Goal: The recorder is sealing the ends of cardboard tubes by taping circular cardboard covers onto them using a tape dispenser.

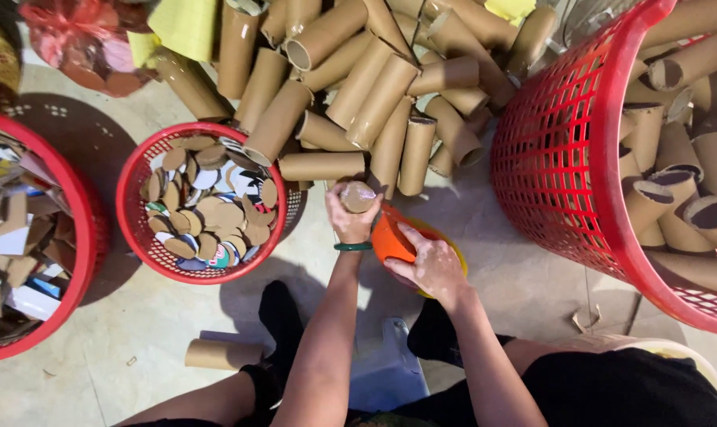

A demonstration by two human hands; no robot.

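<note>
step: left hand [349, 217] gripping upright tube [358, 197] mid-floor, near the pile [374, 71] | right hand [433, 265] closed, pressing orange tool [390, 241] at tube's base | next, likely: steady grip, careful working at the cap

Single head-worn view, looking steeply down, close above the floor [161, 332]

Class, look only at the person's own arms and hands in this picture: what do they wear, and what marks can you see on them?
Both arms are bare from the elbow to the fingers: no sleeves, no gloves. The left hand has a green bangle round its wrist. The right hand has no band or watch, and pale dusty specks show on its back. No rings can be made out.
</note>
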